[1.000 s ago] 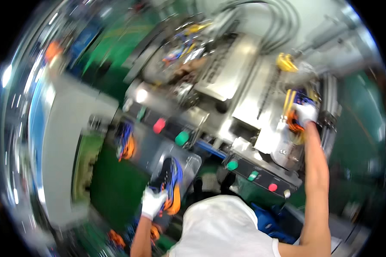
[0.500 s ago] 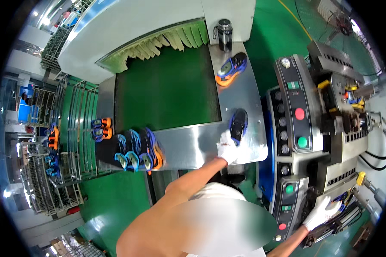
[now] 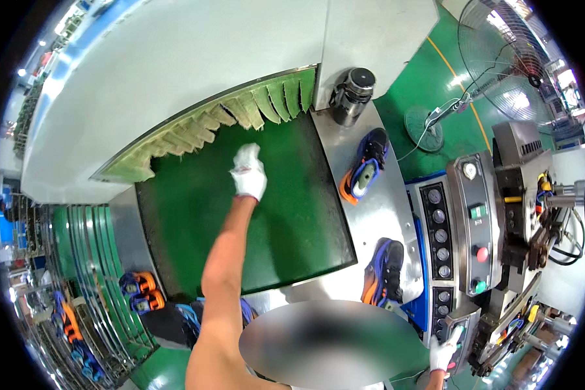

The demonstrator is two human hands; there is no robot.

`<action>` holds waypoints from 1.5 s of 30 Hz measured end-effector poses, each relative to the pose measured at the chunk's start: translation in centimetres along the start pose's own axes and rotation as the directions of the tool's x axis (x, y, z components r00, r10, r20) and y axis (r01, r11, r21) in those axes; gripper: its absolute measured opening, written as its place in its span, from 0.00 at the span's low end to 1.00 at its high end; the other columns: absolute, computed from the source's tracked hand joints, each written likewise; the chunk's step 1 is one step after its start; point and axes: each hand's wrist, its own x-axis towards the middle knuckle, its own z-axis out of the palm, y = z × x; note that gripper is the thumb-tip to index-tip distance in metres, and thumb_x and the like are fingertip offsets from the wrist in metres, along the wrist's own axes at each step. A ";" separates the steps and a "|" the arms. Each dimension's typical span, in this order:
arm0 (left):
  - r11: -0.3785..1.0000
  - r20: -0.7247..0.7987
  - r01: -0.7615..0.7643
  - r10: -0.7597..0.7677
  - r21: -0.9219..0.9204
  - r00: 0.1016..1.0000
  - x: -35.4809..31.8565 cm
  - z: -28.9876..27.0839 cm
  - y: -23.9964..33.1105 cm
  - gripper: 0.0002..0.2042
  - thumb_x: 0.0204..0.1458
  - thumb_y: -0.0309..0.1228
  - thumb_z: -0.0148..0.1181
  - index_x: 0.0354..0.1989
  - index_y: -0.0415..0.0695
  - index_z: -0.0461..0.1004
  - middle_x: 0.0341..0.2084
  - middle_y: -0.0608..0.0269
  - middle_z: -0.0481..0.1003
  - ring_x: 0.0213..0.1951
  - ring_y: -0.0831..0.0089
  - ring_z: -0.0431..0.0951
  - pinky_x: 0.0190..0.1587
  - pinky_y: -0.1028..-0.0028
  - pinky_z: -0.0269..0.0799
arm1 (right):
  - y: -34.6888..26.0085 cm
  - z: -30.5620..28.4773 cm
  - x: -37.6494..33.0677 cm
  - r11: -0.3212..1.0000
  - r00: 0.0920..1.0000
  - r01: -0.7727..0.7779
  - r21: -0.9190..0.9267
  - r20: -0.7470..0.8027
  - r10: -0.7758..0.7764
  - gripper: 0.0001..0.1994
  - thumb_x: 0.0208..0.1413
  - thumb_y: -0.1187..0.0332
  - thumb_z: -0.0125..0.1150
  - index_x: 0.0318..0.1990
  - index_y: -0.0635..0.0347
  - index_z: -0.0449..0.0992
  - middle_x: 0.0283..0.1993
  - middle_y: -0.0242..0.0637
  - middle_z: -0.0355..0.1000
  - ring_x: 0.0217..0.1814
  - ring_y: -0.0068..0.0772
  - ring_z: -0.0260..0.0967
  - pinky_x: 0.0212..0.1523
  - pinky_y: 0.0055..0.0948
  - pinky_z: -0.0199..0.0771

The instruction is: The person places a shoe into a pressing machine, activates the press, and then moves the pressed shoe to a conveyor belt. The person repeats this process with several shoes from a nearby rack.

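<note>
Seen from above at a shoe-factory station: left hand (image 3: 249, 171), in a white glove, stretched out over the green conveyor belt (image 3: 195, 221) toward the fringe of pale green curtain strips (image 3: 240, 110) at the mouth of the grey tunnel housing (image 3: 162, 58), fingers loosely gathered and empty, hovering above the belt with nothing pinched. Right hand (image 3: 443, 351), also gloved, down at the lower edge against the grey control panel (image 3: 441, 260), laid on its lower end near the round buttons; whether spread or curled, impossible to tell at this size. Nearest the outstretched hand, two blue-and-orange shoes on the steel side ledge (image 3: 344, 149) to the right of the belt: upper shoe (image 3: 365, 166) lying near the black cylindrical motor (image 3: 352, 94), lower shoe (image 3: 385, 273) just beside the panel, both kept off the moving belt, likely parked within easy reach. More shoes in the same colours at lower left: one pair on the curved green rack rails (image 3: 140, 292), apparently queued there, another partly hidden behind the forearm, and several more down the rack, too small to count surely. One standing fan (image 3: 500, 45) at upper right on the green floor.
</note>
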 end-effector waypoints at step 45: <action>0.528 0.507 -0.574 0.835 -0.626 0.214 -4.4 -24.8 42.7 0.26 0.42 0.48 0.77 0.42 0.43 0.77 0.38 0.51 0.80 0.41 0.50 0.80 0.44 0.58 0.77 | -25.1 -14.1 2.9 0.587 0.589 0.561 0.585 0.216 -0.779 0.28 0.49 0.52 0.71 0.57 0.51 0.73 0.34 0.45 0.79 0.35 0.47 0.78 0.38 0.40 0.77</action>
